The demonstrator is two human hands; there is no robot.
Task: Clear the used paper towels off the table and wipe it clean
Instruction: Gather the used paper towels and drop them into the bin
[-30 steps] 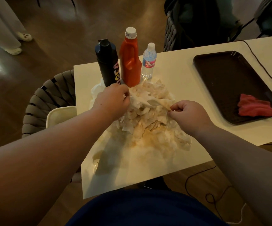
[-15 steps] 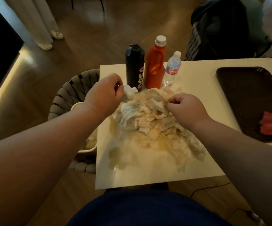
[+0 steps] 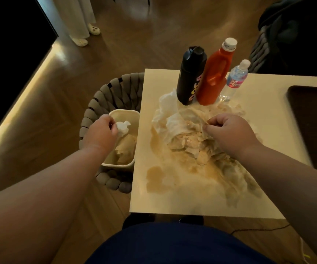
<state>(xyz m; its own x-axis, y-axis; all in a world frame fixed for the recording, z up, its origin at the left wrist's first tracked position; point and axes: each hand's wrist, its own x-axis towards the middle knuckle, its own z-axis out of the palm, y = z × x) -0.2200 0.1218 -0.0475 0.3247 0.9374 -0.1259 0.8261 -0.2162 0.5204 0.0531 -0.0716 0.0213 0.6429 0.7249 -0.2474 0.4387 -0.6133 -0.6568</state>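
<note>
A heap of crumpled, brown-stained paper towels [image 3: 190, 141] lies on the white table [image 3: 172, 202], with brownish wet stains around it. My left hand [image 3: 101, 131] is off the table's left edge, over a cream waste bin [image 3: 124, 113], and pinches a white towel wad [image 3: 123, 127]. Used towels lie inside the bin. My right hand [image 3: 230, 133] pinches a towel at the top of the heap.
A black bottle [image 3: 191, 77], an orange jug [image 3: 214, 73] and a small water bottle [image 3: 234, 80] stand behind the heap. A dark tray [image 3: 313, 115] lies at the right. The bin sits on a woven chair [image 3: 104, 98]. A person's feet [image 3: 82, 41] are far left.
My left hand has carried a white towel wad leftward from the heap, off the table, to above the bin. My right hand has stayed on the heap. The camera turned left.
</note>
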